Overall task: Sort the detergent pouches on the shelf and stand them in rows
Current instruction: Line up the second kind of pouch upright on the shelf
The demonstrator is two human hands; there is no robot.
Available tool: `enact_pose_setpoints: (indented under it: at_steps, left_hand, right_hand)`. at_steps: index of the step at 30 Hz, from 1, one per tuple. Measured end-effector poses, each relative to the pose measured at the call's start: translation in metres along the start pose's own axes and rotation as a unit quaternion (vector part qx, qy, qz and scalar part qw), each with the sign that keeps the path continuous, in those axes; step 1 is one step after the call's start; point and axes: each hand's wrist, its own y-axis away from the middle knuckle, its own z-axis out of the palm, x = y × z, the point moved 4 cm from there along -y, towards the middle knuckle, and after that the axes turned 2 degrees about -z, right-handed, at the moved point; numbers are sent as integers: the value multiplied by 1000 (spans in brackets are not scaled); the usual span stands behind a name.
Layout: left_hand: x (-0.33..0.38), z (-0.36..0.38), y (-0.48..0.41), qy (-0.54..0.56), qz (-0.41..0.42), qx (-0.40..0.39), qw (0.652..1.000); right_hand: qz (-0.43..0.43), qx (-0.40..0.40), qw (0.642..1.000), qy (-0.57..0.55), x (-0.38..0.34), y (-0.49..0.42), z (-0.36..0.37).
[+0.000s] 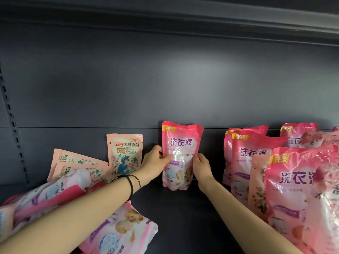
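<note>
A bright pink detergent pouch [180, 143] stands upright against the shelf's back wall, near the middle. My left hand [156, 160] grips its left edge, thumb across the front. Its right edge is gripped by my right hand [201, 167]. To the left, a small pale pink pouch [124, 153] stands against the back wall, with two more pale pouches [73, 164] lying flat beside it. Several bright pink pouches [245, 158] stand in rows on the right.
Large pink pouches [45, 197] lie toppled at the front left under my left forearm, another [121, 233] flat at the front. A pale pouch [256, 180] stands among the right rows. Dark shelf floor [183, 217] shows between my arms. A slotted upright [14, 125] runs down the left.
</note>
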Motion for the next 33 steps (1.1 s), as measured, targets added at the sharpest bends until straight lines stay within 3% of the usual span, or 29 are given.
enact_pose_setpoints:
  at_steps: [6, 9, 12, 18, 28, 33]
  left_hand:
    - [-6, -4, 4, -144, 1, -83, 986]
    - [-10, -1, 5, -172, 17, -55, 983]
    - [-18, -1, -1, -95, 12, -25, 995]
    - [-34, -9, -11, 91, -50, -62, 993]
    - [-50, -13, -11, 147, -54, -63, 986]
    - [-48, -11, -12, 135, -44, -69, 988]
  right_hand:
    - [15, -45, 975, 217, 9, -1, -20]
    - [9, -62, 970, 237, 14, 1, -25]
    - [-32, -56, 969, 239, 10, 2, -25]
    - [-44, -78, 973, 213, 14, 4, -20]
    - [-118, -94, 918, 367, 9, 5, -20]
    - [-89, -139, 907, 388, 11, 3, -18]
